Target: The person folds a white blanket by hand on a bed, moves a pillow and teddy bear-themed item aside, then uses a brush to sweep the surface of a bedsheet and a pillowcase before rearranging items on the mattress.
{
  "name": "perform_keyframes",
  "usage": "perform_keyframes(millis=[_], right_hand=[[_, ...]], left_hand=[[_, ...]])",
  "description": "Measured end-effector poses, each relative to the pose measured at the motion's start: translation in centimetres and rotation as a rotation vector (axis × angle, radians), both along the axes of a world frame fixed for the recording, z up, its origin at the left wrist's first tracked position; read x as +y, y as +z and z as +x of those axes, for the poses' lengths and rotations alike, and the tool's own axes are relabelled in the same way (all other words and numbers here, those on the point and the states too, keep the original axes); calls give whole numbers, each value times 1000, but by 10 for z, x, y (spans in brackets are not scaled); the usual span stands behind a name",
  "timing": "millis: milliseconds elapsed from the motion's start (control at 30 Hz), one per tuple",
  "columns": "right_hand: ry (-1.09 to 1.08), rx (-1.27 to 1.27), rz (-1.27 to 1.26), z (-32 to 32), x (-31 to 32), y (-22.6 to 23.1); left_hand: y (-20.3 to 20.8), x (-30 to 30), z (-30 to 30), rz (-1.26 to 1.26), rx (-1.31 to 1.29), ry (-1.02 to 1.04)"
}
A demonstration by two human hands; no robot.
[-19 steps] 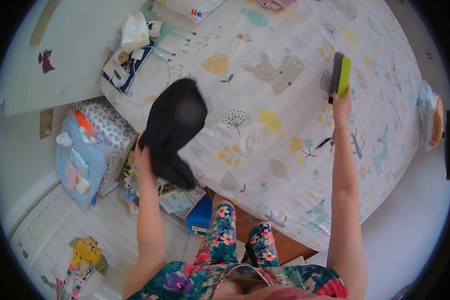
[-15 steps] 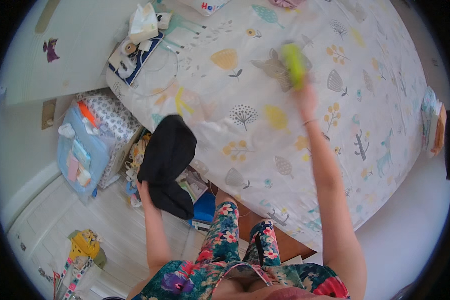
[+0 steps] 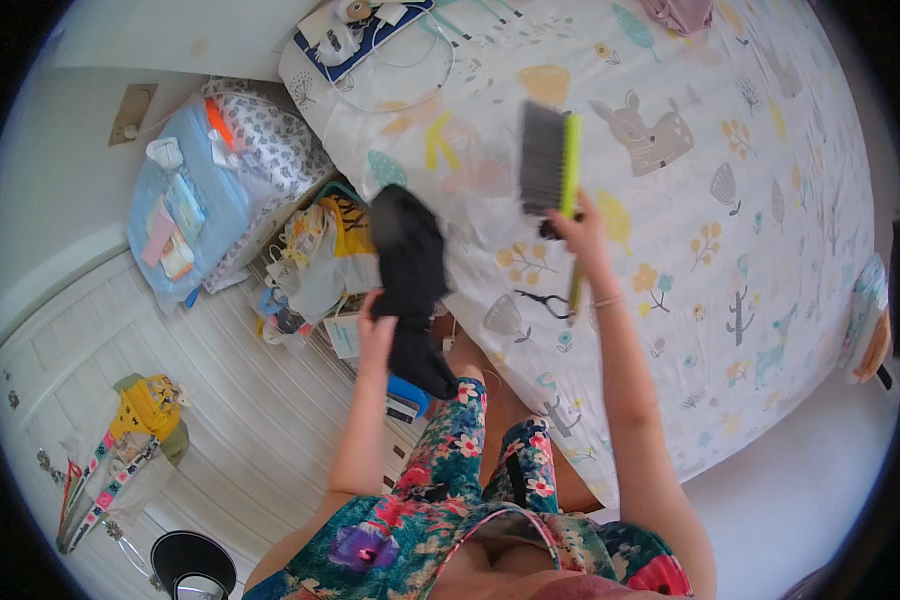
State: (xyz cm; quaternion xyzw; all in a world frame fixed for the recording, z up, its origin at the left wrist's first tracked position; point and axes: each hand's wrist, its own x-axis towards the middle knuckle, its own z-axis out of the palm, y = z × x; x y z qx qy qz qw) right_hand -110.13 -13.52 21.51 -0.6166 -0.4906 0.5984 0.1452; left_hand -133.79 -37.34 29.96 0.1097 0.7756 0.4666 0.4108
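My right hand [image 3: 582,235] is closed round a long-handled bed brush above the bed. The brush [image 3: 543,160] has a lime-green back and dense dark grey bristles, now facing left and slightly blurred. Below my fist its handle [image 3: 575,290] points toward me, with a dark cord loop beside its end. Over the bed's left edge, my left hand [image 3: 374,330] grips a limp black cloth item [image 3: 412,250] near its lower middle. The cloth hangs in two lobes, and its exact kind does not show. Under both hands lies the patterned white bedsheet [image 3: 660,350].
Left of the bed stand a patterned storage box [image 3: 270,130] with a light blue bag [image 3: 210,195] on it, and a heap of bags [image 3: 315,250]. A blue tray with cables [image 3: 365,40] sits at the far corner. A black round bin [image 3: 192,560] stands lower left.
The brush has come left and nearer to me and turned so its bristles show. My left hand has shifted right with the black cloth. The view has moved too.
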Motion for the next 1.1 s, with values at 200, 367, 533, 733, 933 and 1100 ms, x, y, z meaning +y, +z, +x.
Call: perform_keyframes(millis=[200,367,533,733,933,1100], right_hand=[[-291,-126,46,96,30,37],[-384,-105,-2,132,20,29],[-224,-210,-6,108,9,44],[-305,-170,106,116,13,36],[-177,-413,317,124,56,27],[-21,-743,640,98,108,-38]], left_hand=[[-19,79,90,148,-151,-1068],[-92,165,81,-93,562,-634],[-144,218,79,-286,728,-421],[-97,196,155,111,105,-691],[-106,83,277,-128,657,-1107],[-122,42,279,21,245,-1099]])
